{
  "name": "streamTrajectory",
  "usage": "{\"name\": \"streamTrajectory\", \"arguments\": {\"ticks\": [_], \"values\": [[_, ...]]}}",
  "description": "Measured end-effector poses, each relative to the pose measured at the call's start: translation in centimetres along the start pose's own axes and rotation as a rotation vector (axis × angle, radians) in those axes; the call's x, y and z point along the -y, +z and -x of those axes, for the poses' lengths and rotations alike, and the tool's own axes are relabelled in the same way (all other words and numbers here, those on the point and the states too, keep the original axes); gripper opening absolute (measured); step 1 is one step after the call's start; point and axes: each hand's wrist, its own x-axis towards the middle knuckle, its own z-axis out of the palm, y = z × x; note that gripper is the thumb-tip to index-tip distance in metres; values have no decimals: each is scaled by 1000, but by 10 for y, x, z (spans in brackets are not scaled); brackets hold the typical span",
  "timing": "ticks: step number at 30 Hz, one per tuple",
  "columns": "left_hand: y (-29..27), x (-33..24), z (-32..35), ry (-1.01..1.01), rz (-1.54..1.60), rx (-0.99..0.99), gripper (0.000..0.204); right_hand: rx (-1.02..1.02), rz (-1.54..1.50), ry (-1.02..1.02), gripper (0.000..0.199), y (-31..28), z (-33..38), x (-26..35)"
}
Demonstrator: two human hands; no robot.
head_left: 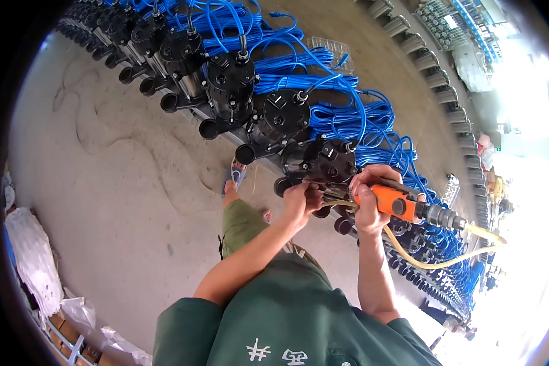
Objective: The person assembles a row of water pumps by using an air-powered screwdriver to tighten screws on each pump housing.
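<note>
Pump (326, 160) in the floor row got steadied by left hand (300, 198), fingers pinched on its fitting, so right hand (369, 204), fingers wrapped around the orange air screwdriver (402, 204), could drive straight.

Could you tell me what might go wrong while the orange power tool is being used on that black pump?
The left hand sits right beside the tip of the orange tool, so a slip could pinch its fingers. The yellow hose trails over the blue cables and might snag. The right hand alone steadies the tool against the pump.
</note>
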Motion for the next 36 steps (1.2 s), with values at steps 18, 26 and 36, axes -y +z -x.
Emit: {"name": "streamTrajectory", "arguments": {"ticks": [18, 26, 36], "values": [[14, 35, -33, -28, 520, 105, 21, -40, -109, 20, 36, 1, -1, 5], [11, 31, -29, 14, 571, 128, 21, -31, -92, -32, 36, -5, -3, 5], [11, 28, -25, -5, 537, 87, 23, -72, -112, -23, 35, -1, 2, -1]]}}
